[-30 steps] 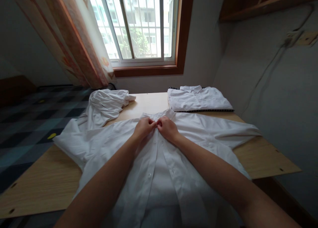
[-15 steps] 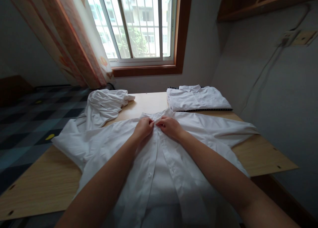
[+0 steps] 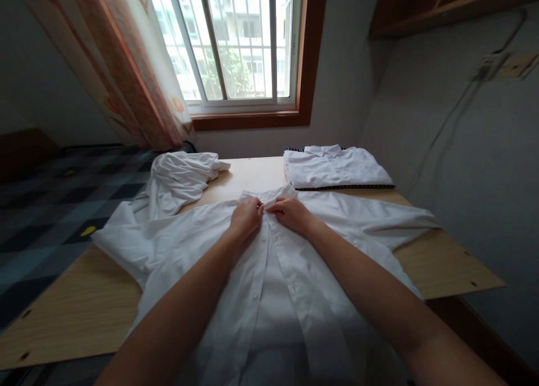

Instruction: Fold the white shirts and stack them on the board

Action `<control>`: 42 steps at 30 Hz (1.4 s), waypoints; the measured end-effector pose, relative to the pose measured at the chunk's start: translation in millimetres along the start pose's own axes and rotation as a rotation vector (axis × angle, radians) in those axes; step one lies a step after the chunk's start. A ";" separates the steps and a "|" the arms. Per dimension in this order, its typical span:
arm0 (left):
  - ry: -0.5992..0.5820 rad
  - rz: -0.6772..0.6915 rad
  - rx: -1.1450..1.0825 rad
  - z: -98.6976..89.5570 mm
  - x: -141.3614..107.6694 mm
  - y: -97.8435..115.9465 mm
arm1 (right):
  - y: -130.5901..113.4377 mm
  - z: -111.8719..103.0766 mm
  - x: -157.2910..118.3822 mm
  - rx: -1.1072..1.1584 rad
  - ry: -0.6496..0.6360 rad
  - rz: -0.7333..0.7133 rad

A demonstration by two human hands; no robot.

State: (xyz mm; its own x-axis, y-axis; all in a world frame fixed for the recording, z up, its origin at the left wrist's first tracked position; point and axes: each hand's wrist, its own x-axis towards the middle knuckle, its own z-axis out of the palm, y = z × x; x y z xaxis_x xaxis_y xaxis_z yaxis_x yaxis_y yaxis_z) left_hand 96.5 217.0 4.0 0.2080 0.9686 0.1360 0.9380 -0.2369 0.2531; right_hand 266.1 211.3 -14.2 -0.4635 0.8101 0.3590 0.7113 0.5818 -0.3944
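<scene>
A white button-up shirt (image 3: 202,229) lies spread on its back, collar away from me and sleeves out to both sides. Its front edges are joined near the collar and part below, with buttons showing down the left edge. My left hand (image 3: 247,216) pinches the front edge just under the collar. Close beside it, my right hand (image 3: 290,213) has its fingers closed on the opposite edge. The fingertips nearly meet, and whatever small button sits between them is hidden.
The shirt rests on a light wooden table (image 3: 450,262). A crumpled white garment (image 3: 181,175) lies at the back left, and a folded white shirt (image 3: 337,170) on dark dotted cloth at the back right. A bed with a checked cover (image 3: 37,223) adjoins on the left; walls stand behind and right.
Both hands stay at the collar with only slight finger movement. The view has shifted very slightly; the shirt and other garments lie as before.
</scene>
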 end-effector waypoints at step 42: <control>0.059 0.109 -0.128 0.3 -0.9 -9.7 | 13.5 -6.4 -5.1 0.085 -0.039 0.088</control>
State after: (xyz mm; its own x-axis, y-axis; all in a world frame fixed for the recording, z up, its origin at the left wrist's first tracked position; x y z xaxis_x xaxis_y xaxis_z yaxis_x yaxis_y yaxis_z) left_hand 87.4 218.4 1.1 0.2864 0.9315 0.2243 0.8671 -0.3516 0.3530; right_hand 281.5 214.5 -15.9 -0.4225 0.8597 0.2869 0.7039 0.5107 -0.4936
